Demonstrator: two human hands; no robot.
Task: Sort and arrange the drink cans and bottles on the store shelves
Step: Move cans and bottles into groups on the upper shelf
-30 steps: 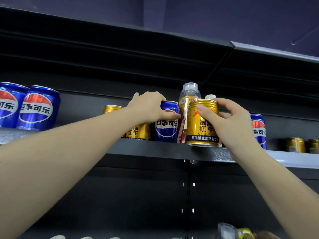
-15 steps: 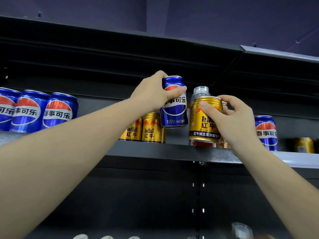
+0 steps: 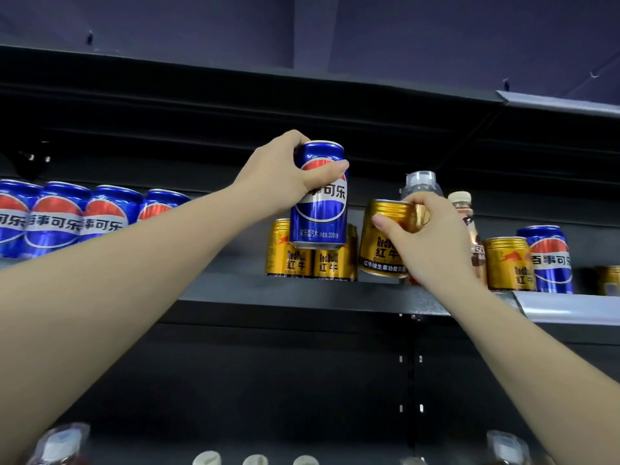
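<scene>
Lifted higher, Pepsi can (image 3: 320, 209) clears dark shelf (image 3: 302, 297).

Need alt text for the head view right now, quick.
Left hand holds a blue Pepsi can above the shelf; right hand grips a gold Red Bull can. More cans and bottles stand alongside.

Dim overall, with the black shelf backing (image 3: 302, 380) swallowing detail while light from the viewer's side brightens the forearms and puts sheen on the can fronts (image 3: 320, 209), the wide lens bowing the shelf edges (most at the sides) and blurring the bottle tops (image 3: 60, 444) along the bottom edge.
</scene>
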